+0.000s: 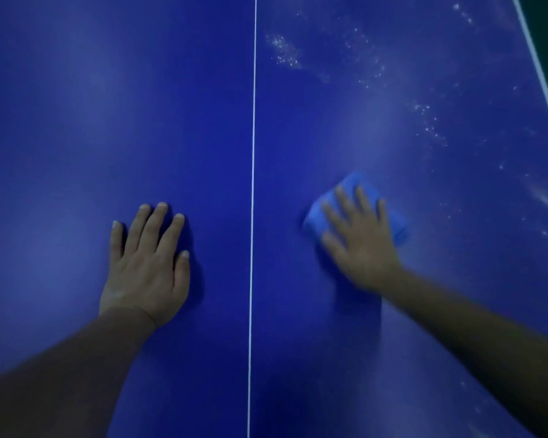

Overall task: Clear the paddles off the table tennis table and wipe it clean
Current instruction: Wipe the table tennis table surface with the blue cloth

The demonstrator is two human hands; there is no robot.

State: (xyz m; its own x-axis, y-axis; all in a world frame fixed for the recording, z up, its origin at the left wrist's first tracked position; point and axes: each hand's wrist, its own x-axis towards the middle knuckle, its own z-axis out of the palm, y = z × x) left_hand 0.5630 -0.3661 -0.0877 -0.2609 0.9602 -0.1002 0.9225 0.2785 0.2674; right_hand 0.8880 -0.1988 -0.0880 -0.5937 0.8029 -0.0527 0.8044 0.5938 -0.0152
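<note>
Head view: my right hand (359,238) presses flat on the soft, light cloth (358,184); my left hand (146,267) rests flat on the table (76,121), grip released.

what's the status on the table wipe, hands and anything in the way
Left hand flat on table. Right hand pressing blue cloth. White specks beyond cloth. No paddles in view.

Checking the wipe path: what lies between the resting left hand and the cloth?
In the head view, only bare blue table and its white centre line lie between the left hand and the blue cloth under the right hand.
</note>
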